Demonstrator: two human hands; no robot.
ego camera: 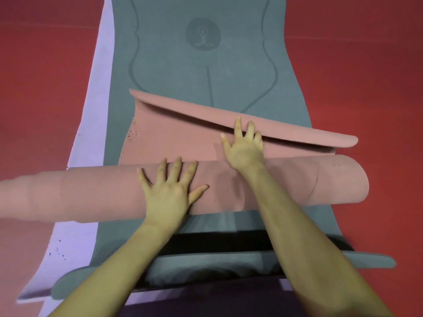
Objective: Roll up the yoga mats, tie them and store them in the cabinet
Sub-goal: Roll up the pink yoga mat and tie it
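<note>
Rolling step, nearly done: pink foam yoga mat roll (297, 181) at centre on grey-green mat (201, 72), loose end curling at 1 o'clock. Left hand (169, 191) flat on roll, right hand (243, 145) flat on tail, neither gripping. Next: tuck tail, then tie.

light: even, soft, moderately bright
shadows: faint, seen under forearms
edges: bowed by wide-angle lens
focus: slightly soft throughout

Red floor (45, 88) carries lilac mat (91, 124) (flat).
</note>
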